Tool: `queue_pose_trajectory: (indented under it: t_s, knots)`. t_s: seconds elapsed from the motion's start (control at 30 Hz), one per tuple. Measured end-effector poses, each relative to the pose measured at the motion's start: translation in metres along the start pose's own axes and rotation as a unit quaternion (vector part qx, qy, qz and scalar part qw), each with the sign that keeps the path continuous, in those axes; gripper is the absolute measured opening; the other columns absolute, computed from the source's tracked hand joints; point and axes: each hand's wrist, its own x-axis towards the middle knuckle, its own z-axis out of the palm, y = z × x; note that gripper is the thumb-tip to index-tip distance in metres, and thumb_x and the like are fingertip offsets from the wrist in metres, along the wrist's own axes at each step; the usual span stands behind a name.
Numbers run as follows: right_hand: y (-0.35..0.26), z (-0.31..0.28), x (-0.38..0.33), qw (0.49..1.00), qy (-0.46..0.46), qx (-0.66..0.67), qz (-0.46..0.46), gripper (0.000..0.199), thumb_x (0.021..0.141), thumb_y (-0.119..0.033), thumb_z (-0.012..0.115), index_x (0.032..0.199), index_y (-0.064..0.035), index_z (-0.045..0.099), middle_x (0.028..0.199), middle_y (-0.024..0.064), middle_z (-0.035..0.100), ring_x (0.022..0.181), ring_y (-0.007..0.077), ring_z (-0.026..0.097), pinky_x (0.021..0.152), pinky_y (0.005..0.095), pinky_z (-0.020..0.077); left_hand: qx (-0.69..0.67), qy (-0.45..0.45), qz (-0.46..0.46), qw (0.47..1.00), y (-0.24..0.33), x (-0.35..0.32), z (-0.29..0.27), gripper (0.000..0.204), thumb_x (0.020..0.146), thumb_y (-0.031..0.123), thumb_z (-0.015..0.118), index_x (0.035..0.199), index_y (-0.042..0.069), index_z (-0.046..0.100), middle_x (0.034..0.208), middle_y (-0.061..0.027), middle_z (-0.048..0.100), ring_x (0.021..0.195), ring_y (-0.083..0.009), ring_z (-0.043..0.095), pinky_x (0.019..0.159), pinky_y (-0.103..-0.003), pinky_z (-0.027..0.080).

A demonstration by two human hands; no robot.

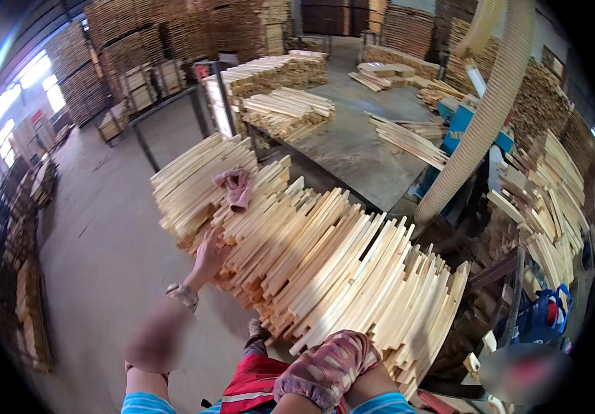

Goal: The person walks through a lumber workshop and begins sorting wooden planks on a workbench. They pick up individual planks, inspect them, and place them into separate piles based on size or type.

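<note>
Hanging beside wooden strips point(325, 255), left fingers point(212, 239) spread loosely; right fingers hidden, cannot tell.

The head-worn fisheye looks forward and down over nearby wooden strips point(326, 257).

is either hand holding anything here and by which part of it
It cannot be told: the left hand is at the near ends of the wooden strips, but its fingers show no clear grip on one. The right hand is not visible.

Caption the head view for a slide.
Left hand at the edge of stacked pale wooden strips, with a pink cloth lying on top.
</note>
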Motion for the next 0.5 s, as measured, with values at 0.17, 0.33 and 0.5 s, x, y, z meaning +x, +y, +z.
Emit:
queue_pose_trajectory:
  t_s: [0.17, 0.33, 0.5]
  knots:
    - [-0.071, -0.097, 0.052, 0.991, 0.040, -0.085, -0.094, 0.076, 0.091, -0.065, 0.050, 0.121, 0.0054, 0.050, 0.127, 0.0214, 0.056, 0.117, 0.0273, 0.054, 0.101, 0.0409, 0.0416, 0.165, -0.043, 0.002, 0.985, -0.096, 0.144, 0.046, 0.101, 0.071, 0.040, 0.081, 0.153, 0.010, 0.030, 0.158, -0.0230, 0.023, 0.143, -0.0461, 0.024, 0.109, -0.059, 0.031]
    - [-0.137, -0.164, 0.089, 0.964, 0.054, -0.188, -0.182, 0.068, 0.094, -0.061, 0.048, 0.115, 0.0039, 0.053, 0.125, 0.0213, 0.057, 0.116, 0.0285, 0.055, 0.099, 0.0413, 0.0420, 0.302, 0.054, 0.126, 0.943, -0.198, 0.245, 0.069, 0.105, 0.066, 0.042, 0.083, 0.152, 0.008, 0.033, 0.157, -0.0217, 0.029, 0.138, -0.0479, 0.033, 0.106, -0.065, 0.032]
    - [-0.170, -0.175, 0.093, 0.901, 0.101, -0.298, -0.299, 0.062, 0.097, -0.057, 0.046, 0.109, 0.0024, 0.055, 0.123, 0.0213, 0.057, 0.114, 0.0296, 0.055, 0.098, 0.0416, 0.0423, 0.282, -0.036, 0.135, 0.949, -0.167, 0.311, 0.135, 0.102, 0.067, 0.039, 0.081, 0.151, 0.008, 0.033, 0.155, -0.0211, 0.031, 0.138, -0.0471, 0.035, 0.106, -0.065, 0.033]
